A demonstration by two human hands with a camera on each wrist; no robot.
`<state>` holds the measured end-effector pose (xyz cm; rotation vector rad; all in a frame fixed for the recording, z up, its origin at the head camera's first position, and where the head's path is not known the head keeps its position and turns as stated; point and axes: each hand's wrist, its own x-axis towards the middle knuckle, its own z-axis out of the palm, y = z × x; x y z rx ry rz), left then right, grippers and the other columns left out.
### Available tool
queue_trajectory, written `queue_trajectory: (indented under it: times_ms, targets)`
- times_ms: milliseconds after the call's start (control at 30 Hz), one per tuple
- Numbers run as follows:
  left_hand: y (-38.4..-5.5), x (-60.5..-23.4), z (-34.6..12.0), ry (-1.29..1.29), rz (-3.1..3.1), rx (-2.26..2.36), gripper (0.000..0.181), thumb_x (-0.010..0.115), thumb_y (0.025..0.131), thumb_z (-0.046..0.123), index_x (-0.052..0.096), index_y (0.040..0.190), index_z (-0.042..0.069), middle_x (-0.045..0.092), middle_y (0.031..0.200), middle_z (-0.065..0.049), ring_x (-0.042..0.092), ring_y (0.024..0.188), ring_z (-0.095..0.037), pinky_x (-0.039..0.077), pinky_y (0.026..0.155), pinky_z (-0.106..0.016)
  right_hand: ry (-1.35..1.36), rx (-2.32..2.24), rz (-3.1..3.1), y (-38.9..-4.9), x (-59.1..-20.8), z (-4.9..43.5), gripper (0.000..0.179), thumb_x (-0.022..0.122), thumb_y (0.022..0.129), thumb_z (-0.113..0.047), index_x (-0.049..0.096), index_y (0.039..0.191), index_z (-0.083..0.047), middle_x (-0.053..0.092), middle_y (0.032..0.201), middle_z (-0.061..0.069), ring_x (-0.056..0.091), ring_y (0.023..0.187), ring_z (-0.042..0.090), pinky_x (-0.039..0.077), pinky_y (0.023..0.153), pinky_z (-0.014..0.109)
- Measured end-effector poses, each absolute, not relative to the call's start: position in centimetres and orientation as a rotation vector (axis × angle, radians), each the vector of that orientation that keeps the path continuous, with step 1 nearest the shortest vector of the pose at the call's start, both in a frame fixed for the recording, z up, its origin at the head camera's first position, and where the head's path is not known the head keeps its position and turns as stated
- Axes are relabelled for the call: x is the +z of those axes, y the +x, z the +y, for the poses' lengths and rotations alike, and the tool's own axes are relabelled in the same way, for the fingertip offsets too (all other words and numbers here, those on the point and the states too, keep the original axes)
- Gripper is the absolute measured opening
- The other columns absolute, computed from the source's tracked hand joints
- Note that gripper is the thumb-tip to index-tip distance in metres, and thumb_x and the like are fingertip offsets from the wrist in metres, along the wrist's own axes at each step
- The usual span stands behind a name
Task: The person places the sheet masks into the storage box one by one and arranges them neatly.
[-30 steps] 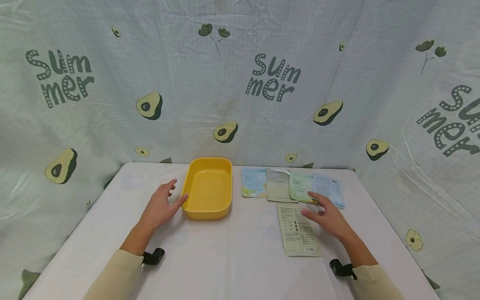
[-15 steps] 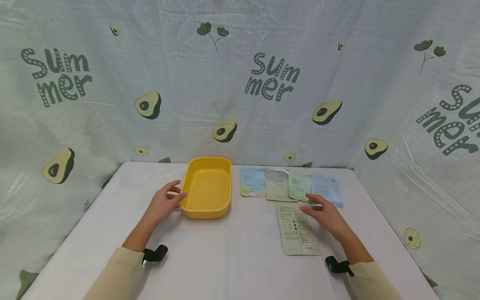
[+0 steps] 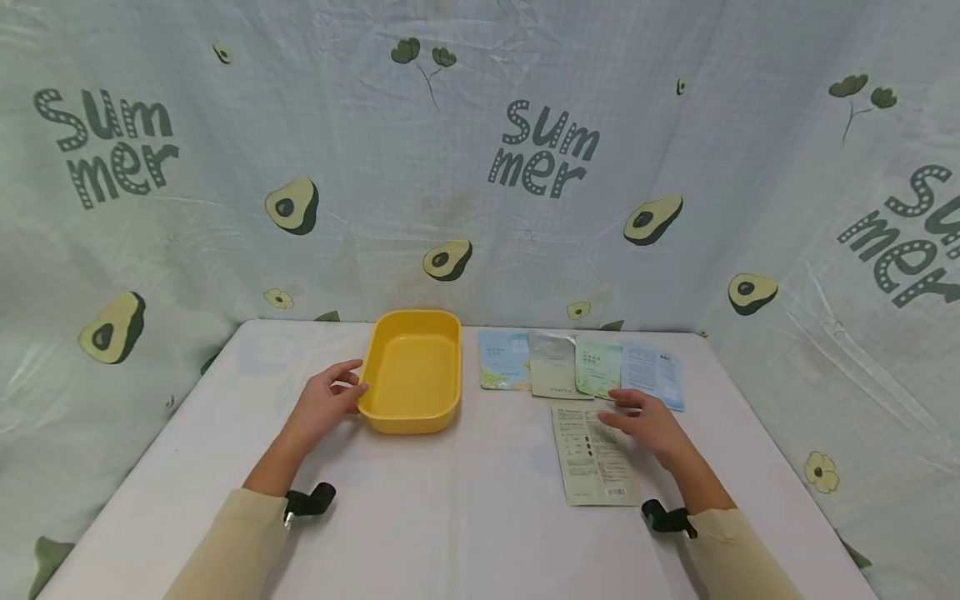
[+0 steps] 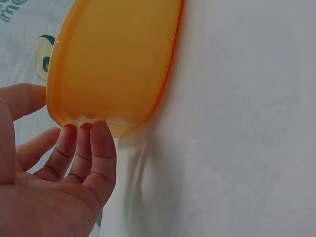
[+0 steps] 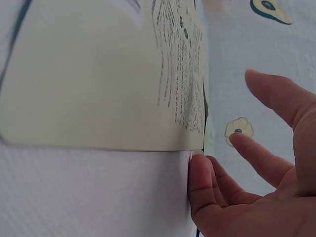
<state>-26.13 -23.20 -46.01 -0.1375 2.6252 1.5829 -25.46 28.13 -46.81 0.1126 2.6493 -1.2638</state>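
Yellow tray (image 3: 411,423), one, on the white table (image 3: 480,517); my left hand (image 3: 318,408), fingers relaxed, touches its left side. Beige printed packet (image 3: 588,471), one, lying right of the tray; my right hand (image 3: 651,423), fingers loose and ungrasping, hovers by its right edge, contact uncertain. Behind, in a row: light-blue packet (image 3: 504,361), silver packet (image 3: 551,367), green packet (image 3: 598,367), blue-and-white packet (image 3: 654,375).

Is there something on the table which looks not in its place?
Nothing looks spilled. Only the beige packet stands out: it lies a little askew, alone in front of the row of four packets, near the right hand.
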Motion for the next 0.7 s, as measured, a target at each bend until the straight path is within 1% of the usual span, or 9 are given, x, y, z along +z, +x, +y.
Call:
queue_trajectory:
  times_ms: [133,267,367,533,700]
  targets:
    - [-26.2,-46.0,-23.3,-0.143,2.591,1.606,0.060,0.062,0.102,0.028,0.041,0.157,0.011,0.051,0.130,-0.016,0.060,0.105,-0.026,0.061,0.085,-0.024,0.102,-1.255,2.658,-25.7,-46.9,28.1,0.072,0.080,0.088,-0.034,0.051,0.147,-0.003,0.054,0.148,0.021,0.051,0.130,0.038,0.048,0.102,0.052]
    - [-26.4,-46.2,-23.6,-0.135,2.544,1.637,0.059,0.063,0.102,0.026,0.042,0.156,0.012,0.050,0.130,-0.015,0.060,0.106,-0.026,0.060,0.085,-0.024,0.104,-1.225,2.672,-25.9,-47.0,28.2,0.069,0.081,0.087,-0.029,0.054,0.145,-0.002,0.055,0.144,0.023,0.053,0.125,0.037,0.049,0.099,0.049]
    - [-26.4,-46.3,-23.8,-0.133,2.509,1.675,0.059,0.063,0.102,0.024,0.042,0.156,0.012,0.049,0.129,-0.014,0.059,0.105,-0.026,0.060,0.085,-0.023,0.097,-1.194,2.686,-26.1,-47.0,28.2,0.068,0.082,0.086,-0.027,0.055,0.143,-0.002,0.054,0.143,0.025,0.054,0.120,0.037,0.050,0.095,0.046]
    - [-26.7,-46.3,-23.9,-0.166,2.456,1.725,0.059,0.063,0.102,0.021,0.042,0.156,0.013,0.048,0.128,-0.013,0.059,0.106,-0.026,0.060,0.085,-0.022,0.098,-1.144,2.707,-26.4,-47.2,28.1,0.068,0.083,0.085,-0.027,0.057,0.142,-0.003,0.055,0.140,0.023,0.054,0.115,0.033,0.049,0.091,0.041]
    - [-26.8,-46.4,-23.8,-0.190,2.396,1.792,0.059,0.063,0.101,0.017,0.042,0.156,0.011,0.048,0.123,-0.011,0.058,0.102,-0.023,0.060,0.083,-0.020,0.077,-1.111,2.710,-26.6,-47.2,28.0,0.069,0.085,0.083,-0.026,0.057,0.141,-0.001,0.056,0.135,0.023,0.052,0.109,0.032,0.047,0.088,0.040]
